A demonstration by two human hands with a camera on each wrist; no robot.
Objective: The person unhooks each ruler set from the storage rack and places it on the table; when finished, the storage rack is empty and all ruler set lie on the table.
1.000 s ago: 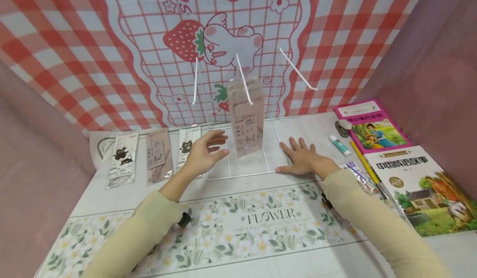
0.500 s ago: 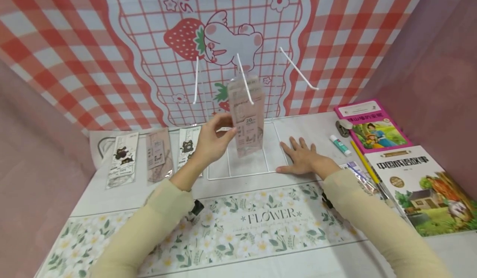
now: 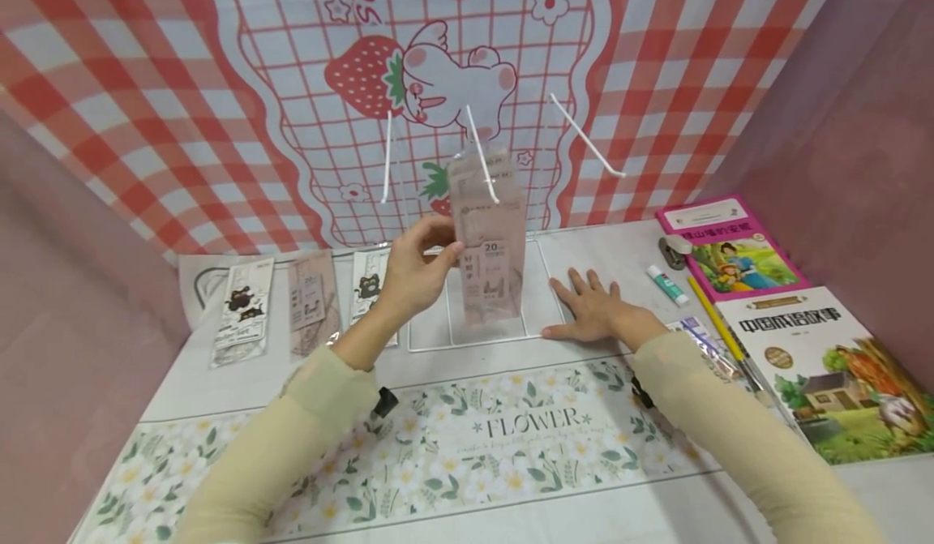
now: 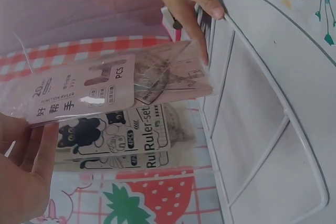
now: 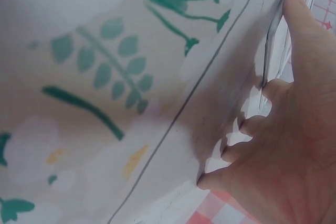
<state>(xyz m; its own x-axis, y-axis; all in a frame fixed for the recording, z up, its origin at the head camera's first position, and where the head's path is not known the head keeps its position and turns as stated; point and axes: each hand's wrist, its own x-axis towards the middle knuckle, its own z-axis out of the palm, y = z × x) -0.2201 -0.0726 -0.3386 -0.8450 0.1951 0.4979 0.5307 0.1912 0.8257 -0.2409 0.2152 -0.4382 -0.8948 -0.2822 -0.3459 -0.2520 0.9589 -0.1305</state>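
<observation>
A pink ruler-set packet hangs from the middle prong of a white wire display rack. My left hand pinches its left edge, thumb in front and fingers behind. In the left wrist view, white cat-printed ruler-set packets hang behind the pink one. My right hand lies on the table with fingers spread, its thumb at the rack's wire base. The right wrist view shows that right hand with its fingertips down on the surface.
On the left lie a white packet, a pink packet and another white packet. To the right are a glue stick, a yellow pencil, a sharpener, a pink book and a white-covered book. Two outer prongs stick forward.
My left hand has moved right from beside the hanging packets and now grips the front pink one, whose lower end has come forward. My right hand has stayed in place.
</observation>
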